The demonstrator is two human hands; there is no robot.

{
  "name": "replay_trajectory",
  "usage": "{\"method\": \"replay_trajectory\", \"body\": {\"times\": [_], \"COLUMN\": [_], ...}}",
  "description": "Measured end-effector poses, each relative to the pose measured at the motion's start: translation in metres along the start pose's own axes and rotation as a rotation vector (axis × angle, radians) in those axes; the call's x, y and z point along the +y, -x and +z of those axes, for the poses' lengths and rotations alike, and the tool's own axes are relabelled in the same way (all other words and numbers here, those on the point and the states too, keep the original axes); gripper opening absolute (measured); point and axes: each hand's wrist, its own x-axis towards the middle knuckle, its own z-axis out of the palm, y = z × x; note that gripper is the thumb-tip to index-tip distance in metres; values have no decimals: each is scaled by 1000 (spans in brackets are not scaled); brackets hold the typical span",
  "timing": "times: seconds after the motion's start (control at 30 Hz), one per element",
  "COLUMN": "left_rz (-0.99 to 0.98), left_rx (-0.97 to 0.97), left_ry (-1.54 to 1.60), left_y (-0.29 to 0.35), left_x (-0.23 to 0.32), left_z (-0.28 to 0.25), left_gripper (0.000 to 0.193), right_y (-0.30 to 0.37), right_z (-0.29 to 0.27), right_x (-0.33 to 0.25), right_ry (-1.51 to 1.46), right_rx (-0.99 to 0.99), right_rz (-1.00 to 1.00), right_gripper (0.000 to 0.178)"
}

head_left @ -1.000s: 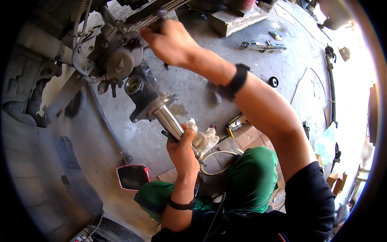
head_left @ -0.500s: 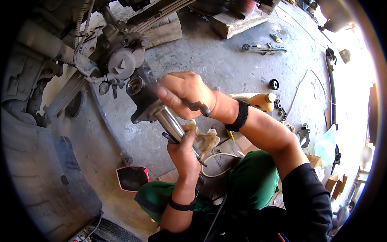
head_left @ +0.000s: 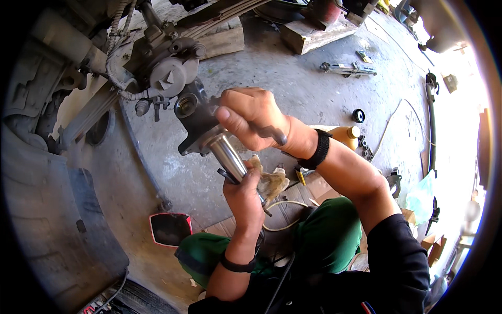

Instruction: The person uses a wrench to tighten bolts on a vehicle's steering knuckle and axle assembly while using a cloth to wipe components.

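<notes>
A dark metal steering knuckle [head_left: 201, 123] hangs from the vehicle's underside, its shiny steel spindle [head_left: 228, 155] slanting down toward me. My left hand [head_left: 246, 201] is closed around the spindle's lower end. Dark rod-like ends poke out beside that hand; whether they belong to one tool is hidden. Above the spindle, my right hand [head_left: 253, 118] is wrapped around a dark metal bar [head_left: 274, 135] with a rounded end. The bar's far end is blurred against the knuckle. A dirty tan rag [head_left: 274, 184] is right beside my left hand.
A round metal housing [head_left: 168, 78] and a ribbed hose [head_left: 111, 65] are close by at upper left. Wooden blocks [head_left: 319, 35] lie at the back. To the right are a yellow-brown bottle [head_left: 345, 137] and a black ring [head_left: 358, 115]. A red-edged black tray-like object [head_left: 171, 229] lies lower left.
The view has shifted slightly, so the knuckle and both hands appear a little further right. Both hands keep their hold, and the bar has changed angle slightly.
</notes>
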Motion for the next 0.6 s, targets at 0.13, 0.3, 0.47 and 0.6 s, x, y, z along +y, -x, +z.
{"method": "replay_trajectory", "body": {"times": [0.13, 0.3, 0.47, 0.6], "left_rz": [9, -31, -38, -42], "left_rx": [3, 3, 4, -10], "left_ry": [-22, 12, 9, 14], "left_y": [0, 1, 2, 0], "left_x": [0, 2, 5, 2], "left_z": [-1, 1, 2, 0], "left_gripper": [16, 16, 15, 15], "right_y": [-8, -28, -30, -31], "right_z": [2, 1, -4, -10], "right_x": [-5, -9, -14, -16], "right_ry": [-8, -59, -64, 27], "right_rx": [108, 69, 28, 69], "right_rz": [145, 281, 336, 290], "right_gripper": [26, 28, 24, 14]}}
